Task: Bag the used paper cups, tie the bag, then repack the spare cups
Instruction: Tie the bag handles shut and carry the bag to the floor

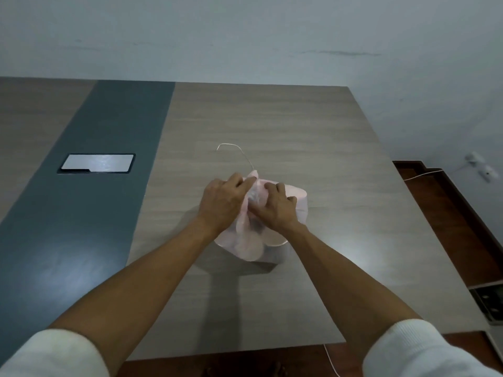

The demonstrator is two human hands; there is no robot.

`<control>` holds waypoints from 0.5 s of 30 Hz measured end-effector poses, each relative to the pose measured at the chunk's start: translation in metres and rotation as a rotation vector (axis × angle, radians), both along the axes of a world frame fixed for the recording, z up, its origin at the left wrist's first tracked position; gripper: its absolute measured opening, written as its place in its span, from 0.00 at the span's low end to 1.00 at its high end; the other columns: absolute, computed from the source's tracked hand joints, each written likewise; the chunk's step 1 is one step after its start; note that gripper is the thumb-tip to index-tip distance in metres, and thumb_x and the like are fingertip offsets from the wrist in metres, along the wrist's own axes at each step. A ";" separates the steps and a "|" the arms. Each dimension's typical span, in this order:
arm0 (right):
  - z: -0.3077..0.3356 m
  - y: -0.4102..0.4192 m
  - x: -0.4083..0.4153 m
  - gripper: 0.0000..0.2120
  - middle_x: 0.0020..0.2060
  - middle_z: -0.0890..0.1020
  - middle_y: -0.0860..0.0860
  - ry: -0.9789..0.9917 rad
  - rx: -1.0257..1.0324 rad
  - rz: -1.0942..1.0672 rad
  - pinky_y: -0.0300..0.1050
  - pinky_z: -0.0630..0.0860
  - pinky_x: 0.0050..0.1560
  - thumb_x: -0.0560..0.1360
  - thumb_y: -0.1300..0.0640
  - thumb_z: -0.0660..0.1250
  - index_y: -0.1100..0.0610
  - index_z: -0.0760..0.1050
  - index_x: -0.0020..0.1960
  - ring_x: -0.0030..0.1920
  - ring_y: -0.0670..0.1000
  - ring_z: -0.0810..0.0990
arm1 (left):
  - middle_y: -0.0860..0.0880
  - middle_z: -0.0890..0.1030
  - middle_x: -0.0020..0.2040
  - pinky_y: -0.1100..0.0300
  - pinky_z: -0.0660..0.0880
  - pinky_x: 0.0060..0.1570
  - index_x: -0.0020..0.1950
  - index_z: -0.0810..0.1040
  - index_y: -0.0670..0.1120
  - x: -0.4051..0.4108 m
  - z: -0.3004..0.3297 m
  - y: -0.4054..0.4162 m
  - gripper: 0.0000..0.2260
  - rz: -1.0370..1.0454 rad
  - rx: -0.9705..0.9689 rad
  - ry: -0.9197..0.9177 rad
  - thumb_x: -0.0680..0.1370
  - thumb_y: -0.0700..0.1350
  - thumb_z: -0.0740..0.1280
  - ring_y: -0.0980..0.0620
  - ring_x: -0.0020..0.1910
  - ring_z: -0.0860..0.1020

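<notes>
Right now both of your hands are on the pink bag (pixel 253 235), which sits on the desk (pixel 299 126) nearer the right edge than the left and somewhat toward the near edge. Your left hand (pixel 221 201) has its fingers curled in around the gathered neck of the bag at the top, and your right hand (pixel 275 206) is pressed close against it from the other side, fingers bent onto the same bunched plastic — so both are pinching the mouth together, probably to keep it closed while you work the tie. A thin wire tie (pixel 239 153) rises out of the neck and trails away toward the far edge of the desk; it looks loose at its free end, which suggests the knotting step is in hand and not finished. The bag bulges below your wrists, as it would with cups inside, though the cups themselves cannot be made out through the plastic. A metal cover plate (pixel 98 163) is set into the dark strip toward the left — well apart from your work. No spare cups are in view on the desk.
</notes>
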State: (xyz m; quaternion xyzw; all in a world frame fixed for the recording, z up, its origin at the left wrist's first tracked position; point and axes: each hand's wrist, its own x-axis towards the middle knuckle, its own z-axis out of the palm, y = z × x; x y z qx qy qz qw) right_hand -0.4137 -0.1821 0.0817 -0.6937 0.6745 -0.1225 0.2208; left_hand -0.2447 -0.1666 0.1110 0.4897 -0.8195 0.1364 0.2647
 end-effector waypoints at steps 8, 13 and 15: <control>0.003 -0.007 -0.003 0.41 0.64 0.70 0.54 0.013 -0.083 -0.034 0.57 0.66 0.65 0.71 0.33 0.69 0.55 0.63 0.74 0.62 0.57 0.75 | 0.51 0.76 0.44 0.59 0.75 0.39 0.54 0.68 0.50 -0.023 0.021 -0.005 0.21 0.365 0.307 0.847 0.70 0.43 0.77 0.50 0.40 0.76; -0.007 -0.007 -0.001 0.40 0.63 0.70 0.56 0.112 -0.099 -0.046 0.54 0.68 0.62 0.71 0.33 0.70 0.57 0.62 0.72 0.60 0.57 0.76 | 0.49 0.76 0.27 0.59 0.70 0.34 0.29 0.78 0.42 -0.023 0.014 -0.008 0.11 0.508 0.719 0.964 0.69 0.42 0.76 0.51 0.28 0.73; -0.008 -0.008 -0.001 0.42 0.64 0.71 0.56 0.104 -0.100 -0.061 0.54 0.68 0.63 0.71 0.31 0.69 0.57 0.63 0.72 0.61 0.57 0.77 | 0.50 0.75 0.28 0.59 0.67 0.33 0.32 0.75 0.43 -0.020 0.013 -0.005 0.07 0.408 0.663 0.847 0.68 0.39 0.71 0.53 0.29 0.71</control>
